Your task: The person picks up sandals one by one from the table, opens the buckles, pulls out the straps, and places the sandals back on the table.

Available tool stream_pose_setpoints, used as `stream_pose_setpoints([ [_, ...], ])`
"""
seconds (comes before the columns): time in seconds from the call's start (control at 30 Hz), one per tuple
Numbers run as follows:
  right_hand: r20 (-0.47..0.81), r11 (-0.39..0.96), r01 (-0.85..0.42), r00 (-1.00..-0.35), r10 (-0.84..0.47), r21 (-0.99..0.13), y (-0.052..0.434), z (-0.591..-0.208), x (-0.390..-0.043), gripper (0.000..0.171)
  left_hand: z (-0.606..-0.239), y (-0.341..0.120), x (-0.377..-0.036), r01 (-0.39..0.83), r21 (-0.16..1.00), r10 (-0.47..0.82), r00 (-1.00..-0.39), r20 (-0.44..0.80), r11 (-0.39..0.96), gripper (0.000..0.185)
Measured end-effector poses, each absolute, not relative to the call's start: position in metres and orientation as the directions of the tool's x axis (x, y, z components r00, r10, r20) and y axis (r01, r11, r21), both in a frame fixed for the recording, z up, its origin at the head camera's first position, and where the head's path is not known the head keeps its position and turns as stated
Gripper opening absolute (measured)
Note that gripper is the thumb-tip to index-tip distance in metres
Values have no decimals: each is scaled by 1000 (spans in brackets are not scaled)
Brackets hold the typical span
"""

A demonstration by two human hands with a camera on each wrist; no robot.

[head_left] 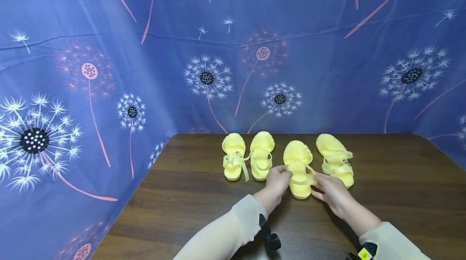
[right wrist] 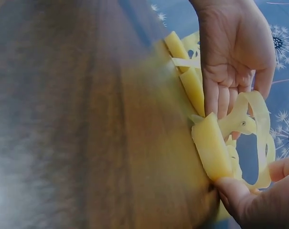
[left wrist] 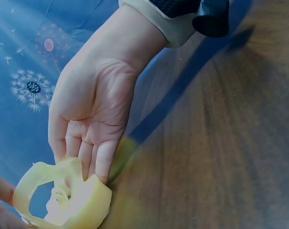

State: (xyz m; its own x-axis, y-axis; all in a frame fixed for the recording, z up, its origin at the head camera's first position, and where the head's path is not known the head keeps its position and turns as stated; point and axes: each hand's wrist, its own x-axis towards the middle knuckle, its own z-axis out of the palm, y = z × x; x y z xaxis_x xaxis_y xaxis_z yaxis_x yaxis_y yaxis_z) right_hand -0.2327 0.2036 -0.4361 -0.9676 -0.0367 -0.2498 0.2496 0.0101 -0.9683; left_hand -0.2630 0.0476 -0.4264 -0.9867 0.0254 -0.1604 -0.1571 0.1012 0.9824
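Several yellow jelly sandals stand in a row at the far side of a dark wooden table (head_left: pixel 189 203). Both hands work on the third yellow sandal (head_left: pixel 297 155) from the left. My left hand (head_left: pixel 285 170) pinches its ankle strap on the left side; in the left wrist view the left hand (left wrist: pixel 80 164) has thumb and fingers on the strap loop (left wrist: pixel 34 179) above the heel (left wrist: pixel 89 205). My right hand (head_left: pixel 317 180) holds the strap on the right side. In the right wrist view the right hand (right wrist: pixel 235 102) has its thumb on the loop of the sandal (right wrist: pixel 211 148).
A pair of sandals (head_left: pixel 233 157) (head_left: pixel 261 155) stands left of the held one, and a fourth sandal (head_left: pixel 335 157) stands to its right. Blue dandelion-print cloth (head_left: pixel 218 49) hangs behind and to both sides of the table. Black wrist cameras (head_left: pixel 270 237) sit on both sleeves.
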Motion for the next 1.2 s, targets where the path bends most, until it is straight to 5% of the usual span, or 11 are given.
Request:
stream_pose_setpoints([
  [1.2, -246, 41, 243, -963, -112, -969, 214, -438, -211, 66, -431, 48, -235, -110, 987, 13, -994, -113, 117, 38],
])
